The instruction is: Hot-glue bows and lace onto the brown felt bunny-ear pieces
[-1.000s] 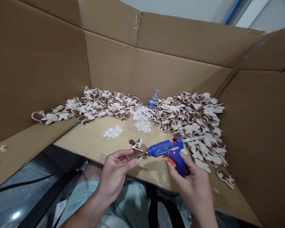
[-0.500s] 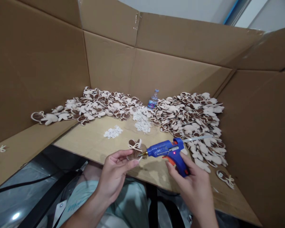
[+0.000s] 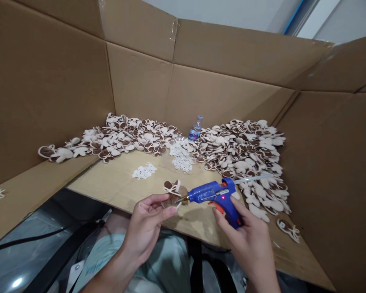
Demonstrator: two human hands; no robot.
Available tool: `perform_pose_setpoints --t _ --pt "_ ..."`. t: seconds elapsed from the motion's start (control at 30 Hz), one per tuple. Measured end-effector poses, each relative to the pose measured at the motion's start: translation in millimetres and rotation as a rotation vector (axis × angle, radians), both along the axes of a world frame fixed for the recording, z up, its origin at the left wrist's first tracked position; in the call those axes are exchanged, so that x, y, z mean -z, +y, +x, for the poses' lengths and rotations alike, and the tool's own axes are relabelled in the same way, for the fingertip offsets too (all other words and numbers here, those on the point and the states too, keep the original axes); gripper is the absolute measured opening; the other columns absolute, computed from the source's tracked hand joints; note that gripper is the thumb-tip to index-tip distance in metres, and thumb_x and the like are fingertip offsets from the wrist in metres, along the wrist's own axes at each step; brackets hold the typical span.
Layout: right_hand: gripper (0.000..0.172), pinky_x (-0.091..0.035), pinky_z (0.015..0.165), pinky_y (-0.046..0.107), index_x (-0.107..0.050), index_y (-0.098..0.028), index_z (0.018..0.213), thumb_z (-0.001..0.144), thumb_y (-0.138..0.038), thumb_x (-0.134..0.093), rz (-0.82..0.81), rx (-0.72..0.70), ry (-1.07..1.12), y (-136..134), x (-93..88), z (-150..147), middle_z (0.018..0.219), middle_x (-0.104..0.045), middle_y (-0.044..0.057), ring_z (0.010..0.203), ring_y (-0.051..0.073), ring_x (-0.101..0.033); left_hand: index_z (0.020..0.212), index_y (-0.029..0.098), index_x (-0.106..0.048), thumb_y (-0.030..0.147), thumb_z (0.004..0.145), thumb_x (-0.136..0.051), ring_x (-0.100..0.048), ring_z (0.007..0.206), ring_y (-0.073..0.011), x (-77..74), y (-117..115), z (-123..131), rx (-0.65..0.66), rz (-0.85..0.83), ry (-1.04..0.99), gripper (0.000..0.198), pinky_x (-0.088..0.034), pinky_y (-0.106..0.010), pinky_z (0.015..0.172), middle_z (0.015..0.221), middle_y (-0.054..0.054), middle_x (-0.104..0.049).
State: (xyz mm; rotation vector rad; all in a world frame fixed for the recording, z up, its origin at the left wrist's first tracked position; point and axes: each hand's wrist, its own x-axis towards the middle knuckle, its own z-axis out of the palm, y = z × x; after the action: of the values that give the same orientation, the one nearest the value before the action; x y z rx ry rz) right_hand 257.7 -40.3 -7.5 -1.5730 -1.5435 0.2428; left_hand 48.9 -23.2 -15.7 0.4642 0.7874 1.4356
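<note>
**Left hand:** the left hand (image 3: 144, 232) is closed in a pinch around a brown-and-cream felt piece with a white cord bow (image 3: 174, 193), holding it up above the table.

**Right hand:** the right hand (image 3: 247, 248) is closed around the grip of a blue hot glue gun (image 3: 215, 194), just behind its orange trigger (image 3: 214, 206).

**Glue gun:** it lies nearly level, with a translucent glue stick (image 3: 256, 178) running out of its back end and a small red light (image 3: 223, 197) lit on its side. Its brass nozzle (image 3: 183, 199) meets the right edge of the felt piece; whether it truly touches is hard to tell.

**Table:** a pale plywood table (image 3: 116, 179) runs beneath both hands, walled by folded brown cardboard sheets (image 3: 137, 85).

**Piles:** two large heaps of similar felt pieces lie along the back, a left heap (image 3: 122, 136) and a right heap (image 3: 240, 150), with a clear plastic water bottle (image 3: 195, 129) standing upright between them.

**Lace:** two small clusters of white lace snowflake cutouts, one nearer (image 3: 144, 171) and one farther back (image 3: 182, 162), sit on the table in front of the heaps.

**Strays:** a single felt piece (image 3: 288, 230) lies apart at the lower right.
</note>
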Motion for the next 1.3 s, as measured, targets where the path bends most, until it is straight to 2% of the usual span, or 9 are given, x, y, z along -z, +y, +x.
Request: perform_pose_setpoints --t 0.27,0.4,0.57,0.77,1.0,1.2,1.3 --pt "0.052 -0.043 0.042 0.022 -0.074 -0.005 0.102 0.076 -0.050 -0.066 0.017 0.007 0.001 2.1 -0.2 0.1 0.046 -0.050 -0.004 0.042 0.013 -0.043 0.073 0.017 -0.076 0.010 0.046 -0.093 -0.071 0.062 -0.0099 -0.7 0.4 0.2 0.002 -0.009 -0.002 0.032 -0.056 -0.014 0.063 0.068 -0.003 -0.078" --pt "0.051 -0.041 0.039 0.022 -0.074 -0.004 0.101 0.077 -0.049 -0.066 0.025 0.011 -0.002 0.4 -0.7 1.2 0.046 -0.049 -0.004 0.039 0.012 -0.040 0.073 0.017 -0.076 0.010 0.046 -0.093 -0.072 0.063 -0.0100 -0.8 0.4 0.6 0.005 -0.010 0.000 0.032 -0.056 -0.014 0.063 0.069 -0.003 -0.078" --pt "0.051 -0.037 0.037 0.022 -0.073 -0.003 0.101 0.078 -0.049 -0.066 0.045 -0.002 -0.018 -0.7 -1.0 1.5 0.042 -0.040 -0.007 0.037 0.011 -0.035 0.073 0.017 -0.076 0.010 0.046 -0.093 -0.072 0.062 -0.0100 -1.2 -1.0 0.8 0.004 -0.013 0.000 0.033 -0.056 -0.014 0.063 0.068 -0.002 -0.078" --pt "0.050 -0.037 0.037 0.022 -0.073 -0.003 0.101 0.079 -0.047 -0.066 0.065 0.004 -0.039 -0.6 -2.3 1.3 0.044 -0.046 -0.005 0.038 0.011 -0.039 0.073 0.016 -0.076 0.010 0.047 -0.093 -0.072 0.063 -0.0107 -2.7 -0.7 0.6 0.011 -0.014 0.006 0.032 -0.057 -0.014 0.064 0.070 -0.004 -0.079" --pt "0.048 -0.039 0.039 0.023 -0.075 -0.006 0.099 0.077 -0.048 -0.066 0.072 0.041 -0.063 0.6 -0.2 3.7 0.042 -0.045 -0.005 0.037 0.012 -0.039 0.072 0.016 -0.076 0.010 0.045 -0.094 -0.073 0.064 -0.0111 -0.9 0.1 0.2 0.007 -0.016 -0.001 0.033 -0.057 -0.014 0.064 0.070 -0.005 -0.079" --pt "0.056 -0.033 0.036 0.023 -0.073 -0.004 0.106 0.074 -0.050 -0.066 -0.036 0.121 0.020 5.8 0.5 8.6 0.039 -0.039 -0.008 0.034 0.011 -0.032 0.071 0.016 -0.076 0.011 0.042 -0.095 -0.073 0.064 -0.0113 -1.3 -0.2 -1.5 -0.028 -0.018 -0.004 0.035 -0.057 -0.014 0.064 0.070 -0.005 -0.079" --pt "0.058 -0.031 0.035 0.023 -0.073 -0.005 0.107 0.072 -0.051 -0.068 -0.094 0.134 0.093 3.7 -3.0 6.6 0.042 -0.043 -0.006 0.037 0.011 -0.033 0.070 0.016 -0.077 0.012 0.041 -0.095 -0.072 0.063 -0.0110 -2.1 -0.1 -1.4 -0.039 -0.021 0.002 0.035 -0.057 -0.013 0.063 0.068 -0.004 -0.079"
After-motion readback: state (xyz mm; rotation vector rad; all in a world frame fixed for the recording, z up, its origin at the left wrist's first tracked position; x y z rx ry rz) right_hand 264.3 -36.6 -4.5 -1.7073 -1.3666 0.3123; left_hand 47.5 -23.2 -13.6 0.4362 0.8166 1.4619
